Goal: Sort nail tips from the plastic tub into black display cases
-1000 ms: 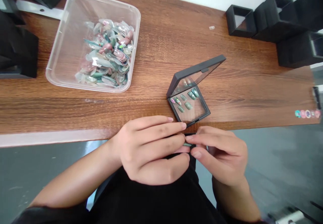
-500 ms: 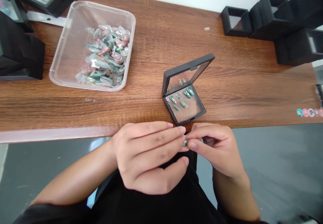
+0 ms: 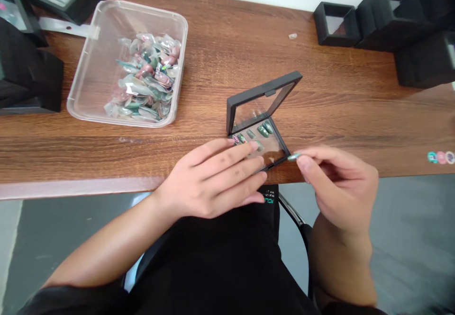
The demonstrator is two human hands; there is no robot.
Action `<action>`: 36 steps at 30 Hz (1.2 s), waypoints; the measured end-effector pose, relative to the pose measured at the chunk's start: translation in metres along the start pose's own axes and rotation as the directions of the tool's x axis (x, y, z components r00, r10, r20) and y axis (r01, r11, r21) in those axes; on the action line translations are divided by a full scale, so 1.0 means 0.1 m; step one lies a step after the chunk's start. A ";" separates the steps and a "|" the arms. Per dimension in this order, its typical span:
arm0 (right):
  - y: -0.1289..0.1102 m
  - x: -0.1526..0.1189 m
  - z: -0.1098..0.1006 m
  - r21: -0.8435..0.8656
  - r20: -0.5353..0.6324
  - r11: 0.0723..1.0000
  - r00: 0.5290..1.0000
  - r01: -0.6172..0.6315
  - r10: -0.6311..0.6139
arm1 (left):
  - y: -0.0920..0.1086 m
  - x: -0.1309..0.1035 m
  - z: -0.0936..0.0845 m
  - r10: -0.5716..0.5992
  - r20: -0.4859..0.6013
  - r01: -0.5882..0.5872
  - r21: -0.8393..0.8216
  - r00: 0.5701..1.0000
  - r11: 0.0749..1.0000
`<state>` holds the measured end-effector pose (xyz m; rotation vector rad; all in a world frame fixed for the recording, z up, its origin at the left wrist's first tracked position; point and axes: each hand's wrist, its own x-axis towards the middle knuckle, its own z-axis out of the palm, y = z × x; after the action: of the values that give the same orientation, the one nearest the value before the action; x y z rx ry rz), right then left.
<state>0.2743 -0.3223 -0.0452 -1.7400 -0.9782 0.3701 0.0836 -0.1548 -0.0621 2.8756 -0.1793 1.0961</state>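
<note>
A black display case (image 3: 263,98) stands with its lid raised near the table's front edge. Several green press-on nails (image 3: 263,131) lie on its clear base. My left hand (image 3: 216,177) rests over the near left part of the case with its fingers stretched out, hiding some of the nails. Between thumb and forefinger, my right hand (image 3: 337,182) pinches a green press-on nail (image 3: 293,156) just beside the case's near right corner.
A clear plastic tub (image 3: 83,87) of small bagged nails (image 3: 149,80) stands at the left. Black boxes (image 3: 31,68) sit at the far left, and more black cases (image 3: 387,16) at the back right. Round stickers (image 3: 441,157) are on the table's right side.
My left hand has moved up onto the case, its fingers now covering part of the base. The right hand has come apart from it, to the right and up, carrying the nail.
</note>
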 end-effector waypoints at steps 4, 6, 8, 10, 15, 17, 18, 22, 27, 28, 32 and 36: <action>0.06 0.11 0.13 -0.124 -0.026 0.992 0.999 0.037 -0.041 | -0.01 -0.09 -0.06 -0.056 0.103 0.052 0.041 0.993 0.998; 0.08 0.13 0.21 -0.156 -0.003 0.986 0.998 0.059 -0.060 | -0.01 -0.16 -0.09 -0.072 0.133 0.070 0.018 0.989 0.997; 0.09 0.13 0.26 -0.195 -0.010 0.978 0.997 0.074 -0.077 | -0.02 -0.21 -0.11 -0.091 0.157 0.092 -0.002 0.983 0.996; 0.08 0.13 0.29 -0.247 -0.026 0.965 0.995 0.088 -0.097 | -0.02 -0.22 -0.11 -0.097 0.160 0.100 -0.011 0.982 0.995; 0.06 0.13 0.28 -0.341 0.006 0.933 0.993 0.116 -0.122 | -0.02 -0.17 -0.09 -0.112 0.184 0.124 -0.053 0.976 0.991; 0.04 0.12 0.26 -0.353 0.033 0.928 0.993 0.118 -0.114 | -0.02 -0.16 -0.09 -0.113 0.199 0.128 -0.063 0.973 0.990; 0.03 0.11 0.26 -0.356 0.042 0.928 0.993 0.115 -0.107 | -0.02 -0.15 -0.10 -0.113 0.202 0.128 -0.064 0.973 0.990; 0.01 0.08 0.24 -0.347 0.066 0.933 0.995 0.099 -0.081 | -0.01 -0.17 -0.11 -0.116 0.199 0.129 -0.055 0.973 0.990; 0.01 0.07 0.22 -0.309 0.092 0.948 0.994 0.081 -0.055 | 0.00 -0.17 -0.10 -0.109 0.212 0.119 -0.032 0.971 0.992; 0.01 0.07 0.22 -0.304 0.091 0.950 0.995 0.073 -0.047 | 0.00 -0.16 -0.09 -0.108 0.217 0.114 -0.015 0.970 0.993; 0.05 0.09 0.25 -0.320 0.051 0.944 0.997 0.079 -0.066 | 0.01 -0.11 -0.04 -0.097 0.222 0.091 0.039 0.970 0.995; 0.07 0.09 0.32 -0.366 0.031 0.922 0.992 0.126 -0.123 | 0.00 -0.08 -0.02 -0.104 0.218 0.101 0.027 0.970 0.995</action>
<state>0.2615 -0.2957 -0.0623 -1.9980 -1.2166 0.1131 0.0767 -0.1540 -0.0658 2.9765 -0.0304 0.7663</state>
